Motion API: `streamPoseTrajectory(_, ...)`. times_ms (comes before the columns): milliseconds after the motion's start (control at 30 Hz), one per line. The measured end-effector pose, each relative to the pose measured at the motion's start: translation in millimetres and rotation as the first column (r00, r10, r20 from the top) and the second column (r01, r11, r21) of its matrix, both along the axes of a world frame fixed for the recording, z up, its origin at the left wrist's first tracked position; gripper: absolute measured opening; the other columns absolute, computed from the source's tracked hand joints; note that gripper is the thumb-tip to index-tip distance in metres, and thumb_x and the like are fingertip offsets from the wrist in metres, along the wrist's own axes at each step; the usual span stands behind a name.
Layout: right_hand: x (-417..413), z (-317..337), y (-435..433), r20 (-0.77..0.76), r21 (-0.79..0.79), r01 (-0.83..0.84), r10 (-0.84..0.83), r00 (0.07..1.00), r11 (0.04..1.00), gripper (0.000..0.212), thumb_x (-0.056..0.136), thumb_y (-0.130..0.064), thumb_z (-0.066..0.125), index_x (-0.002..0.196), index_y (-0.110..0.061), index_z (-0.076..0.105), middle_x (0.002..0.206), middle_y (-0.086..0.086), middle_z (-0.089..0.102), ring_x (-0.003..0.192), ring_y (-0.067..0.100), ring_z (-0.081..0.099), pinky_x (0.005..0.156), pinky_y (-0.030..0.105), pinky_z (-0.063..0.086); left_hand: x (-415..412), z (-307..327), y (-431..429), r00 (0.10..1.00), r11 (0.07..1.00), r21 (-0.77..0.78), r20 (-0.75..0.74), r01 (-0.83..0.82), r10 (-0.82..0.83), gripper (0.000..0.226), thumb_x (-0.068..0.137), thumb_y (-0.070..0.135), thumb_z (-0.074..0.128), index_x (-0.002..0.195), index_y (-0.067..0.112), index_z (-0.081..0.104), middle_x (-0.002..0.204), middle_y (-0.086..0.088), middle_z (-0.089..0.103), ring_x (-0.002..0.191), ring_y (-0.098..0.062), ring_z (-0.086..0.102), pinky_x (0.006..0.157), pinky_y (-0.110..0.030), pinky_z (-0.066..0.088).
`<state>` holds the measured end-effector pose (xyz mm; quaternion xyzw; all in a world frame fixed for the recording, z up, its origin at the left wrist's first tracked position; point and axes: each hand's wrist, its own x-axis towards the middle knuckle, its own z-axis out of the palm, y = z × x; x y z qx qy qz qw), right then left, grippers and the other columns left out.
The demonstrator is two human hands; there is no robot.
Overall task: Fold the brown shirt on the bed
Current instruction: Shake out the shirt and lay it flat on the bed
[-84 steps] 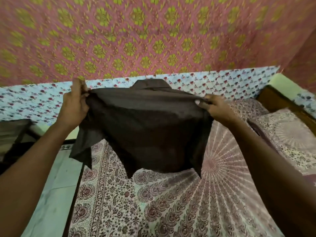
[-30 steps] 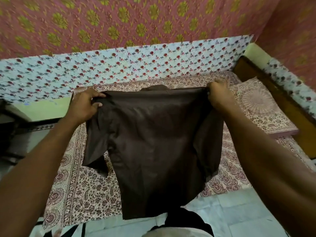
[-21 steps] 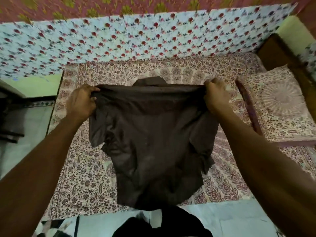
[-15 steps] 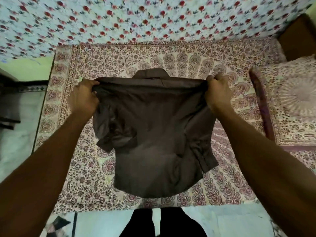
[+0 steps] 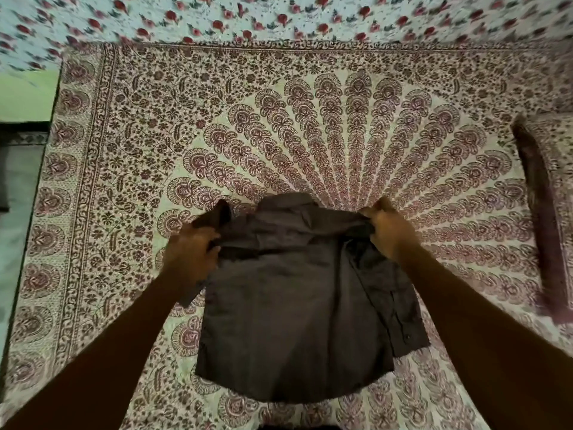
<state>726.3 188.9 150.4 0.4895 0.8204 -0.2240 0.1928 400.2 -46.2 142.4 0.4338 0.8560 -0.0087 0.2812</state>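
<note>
The bed [image 5: 310, 97] takes up nearly the whole view, under a cream and maroon sheet [image 5: 124, 150] with a big fan print. Its far edge runs along a wall cloth [image 5: 279, 17] with little red flowers. Its left edge drops to grey floor [image 5: 18, 187], and a matching pillow [image 5: 548, 212] sits at the right edge. There's loads of bare sheet beyond the shirt and on both sides of it. The brown shirt [image 5: 294, 321] lies flat-ish on the near middle of the bed, collar pointing away, hem close to the near edge, with a buttoned flap sticking out on its right. Left hand [image 5: 190, 256] has its fingers curled round the bunched-up left shoulder. Right hand [image 5: 390, 231] pinches the right shoulder, fingers curled into the cloth.
</note>
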Motion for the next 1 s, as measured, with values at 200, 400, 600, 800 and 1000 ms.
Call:
streamPoseTrajectory(200,-19.7,-64.5,1.1,0.095,-0.086,0.006,0.002,0.995,0.996,0.057,0.090,-0.026,0.066,0.145,-0.024,0.052,0.131,0.015,0.046,0.120,0.042,0.056,0.098,0.052,0.053,5.7,-73.0,36.1,0.981,0.968,-0.187,0.063,-0.169,0.183,0.064,0.089,0.074,0.057,0.089,0.011,0.063,0.100,-0.020,0.069,0.103,-0.042,0.067,0.091,-0.051,0.054)
streamPoseTrajectory(400,-53.6,-110.3,7.1,0.146,-0.102,-0.050,0.065,0.987,0.994,0.053,0.092,-0.033,0.071,0.139,-0.022,0.048,0.128,0.007,0.061,0.126,0.035,0.056,0.106,0.057,0.036,8.9,-119.6,67.5,0.924,0.991,-0.078,0.360,-0.108,0.129,0.046,0.086,0.028,0.080,0.101,0.026,0.037,0.093,-0.006,0.061,0.092,-0.035,0.067,0.082,-0.051,0.056)
streamPoseTrajectory(600,-75.9,-114.0,65.4,-0.164,0.293,0.186,-0.142,0.976,0.938,0.031,0.089,0.000,0.066,0.115,-0.018,0.067,0.100,0.010,0.072,0.087,0.033,0.072,0.072,0.040,0.060,-15.8,-106.8,128.5,0.998,0.904,0.425,-0.051,0.045,-0.026,0.041,0.078,-0.007,0.065,0.105,0.023,0.071,0.112,-0.004,0.071,0.091,-0.035,0.069,0.072,-0.044,0.056)
streamPoseTrajectory(800,-122.7,-126.5,166.7,-0.214,0.504,0.208,-0.112,0.970,0.839,0.040,0.090,-0.005,0.063,0.129,-0.010,0.055,0.119,0.019,0.065,0.107,0.042,0.064,0.085,0.050,0.054,-72.0,-124.4,231.4,0.874,0.896,0.219,-0.397,0.387,-0.281,0.088,0.078,0.002,0.071,0.158,0.011,0.036,0.165,-0.008,0.035,0.134,-0.043,0.043,0.105,-0.060,0.040)
streamPoseTrajectory(1000,-146.1,-169.1,181.5,-0.030,0.590,0.161,-0.178,0.984,0.791,0.064,0.082,-0.011,0.071,0.141,-0.011,0.045,0.142,0.026,0.048,0.132,0.047,0.046,0.102,0.068,0.038,-57.2,-162.4,257.8,0.894,0.942,0.171,-0.400,0.290,-0.203,0.084,0.082,0.016,0.068,0.157,0.007,0.031,0.166,-0.013,0.021,0.138,-0.049,0.032,0.110,-0.070,0.030)
